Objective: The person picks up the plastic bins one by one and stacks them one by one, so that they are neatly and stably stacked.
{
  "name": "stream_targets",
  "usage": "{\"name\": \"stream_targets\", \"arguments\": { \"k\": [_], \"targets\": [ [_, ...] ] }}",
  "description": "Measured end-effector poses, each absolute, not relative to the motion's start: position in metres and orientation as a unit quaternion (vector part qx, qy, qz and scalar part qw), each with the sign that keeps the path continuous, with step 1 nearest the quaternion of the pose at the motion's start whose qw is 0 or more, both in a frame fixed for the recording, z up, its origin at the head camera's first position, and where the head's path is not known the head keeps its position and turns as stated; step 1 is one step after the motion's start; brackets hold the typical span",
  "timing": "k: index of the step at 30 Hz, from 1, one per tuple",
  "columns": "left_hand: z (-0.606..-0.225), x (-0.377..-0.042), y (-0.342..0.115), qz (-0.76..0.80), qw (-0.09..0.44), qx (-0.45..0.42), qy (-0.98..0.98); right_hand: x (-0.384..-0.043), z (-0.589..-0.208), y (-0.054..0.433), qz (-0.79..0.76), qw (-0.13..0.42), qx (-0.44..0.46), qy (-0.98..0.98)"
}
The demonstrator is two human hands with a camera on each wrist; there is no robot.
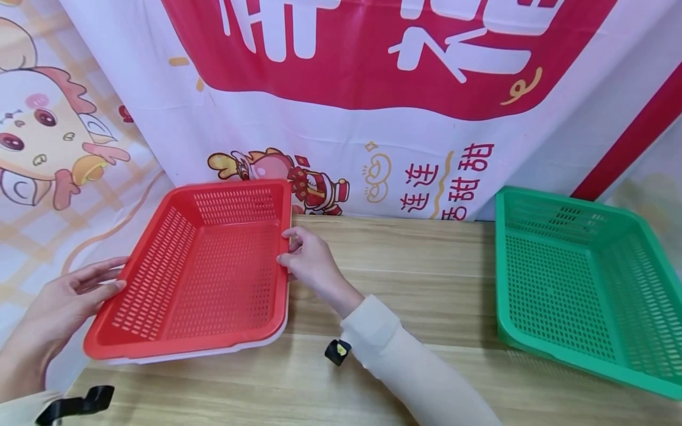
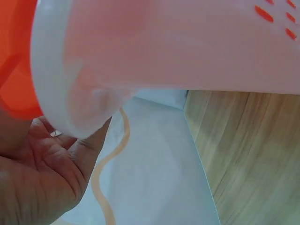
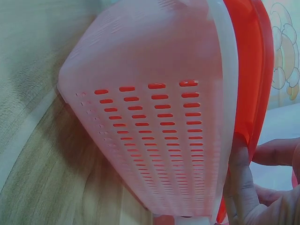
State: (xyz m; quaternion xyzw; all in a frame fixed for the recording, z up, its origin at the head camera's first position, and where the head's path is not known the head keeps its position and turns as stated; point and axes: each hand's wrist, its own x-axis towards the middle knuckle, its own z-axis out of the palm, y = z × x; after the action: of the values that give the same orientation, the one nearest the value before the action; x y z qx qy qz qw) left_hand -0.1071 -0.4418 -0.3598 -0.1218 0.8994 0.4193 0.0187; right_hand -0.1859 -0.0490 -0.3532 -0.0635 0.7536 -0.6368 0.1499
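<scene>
A: What are the two hands doing?
B: The left hand (image 1: 66,305), lower left of the head view, grips the left rim of the red basket (image 1: 224,260). The right hand (image 1: 315,260), near the middle, pinches its right rim between thumb and fingers.

A: Does the left one have only that rim?
B: I cannot tell.

A: And where is that basket?
B: Left of centre, nested inside a white basket (image 3: 150,70). The white edge shows under the red one along its front, and the red rim stands a little above the white.

A: What lies further out?
B: A wooden table (image 1: 394,266) underneath, and a green basket (image 1: 565,290) at the right of the frame, well apart from the other two. A printed cloth (image 1: 367,133) hangs across the top, and a cartoon animal (image 1: 42,136) is printed at upper left.
</scene>
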Motion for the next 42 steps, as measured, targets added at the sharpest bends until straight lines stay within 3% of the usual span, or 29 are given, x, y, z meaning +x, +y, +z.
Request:
{"name": "stream_targets", "arguments": {
  "k": [30, 42],
  "targets": [
    [-0.354, -0.109, -0.436, 0.358, 0.033, -0.183, 0.915, -0.187, -0.360, -0.048, -0.621, 0.180, -0.053, 0.761],
    [-0.363, -0.106, -0.442, 0.381, 0.054, -0.144, 0.912, -0.187, -0.366, -0.050, -0.625, 0.189, -0.046, 0.756]
  ]
}}
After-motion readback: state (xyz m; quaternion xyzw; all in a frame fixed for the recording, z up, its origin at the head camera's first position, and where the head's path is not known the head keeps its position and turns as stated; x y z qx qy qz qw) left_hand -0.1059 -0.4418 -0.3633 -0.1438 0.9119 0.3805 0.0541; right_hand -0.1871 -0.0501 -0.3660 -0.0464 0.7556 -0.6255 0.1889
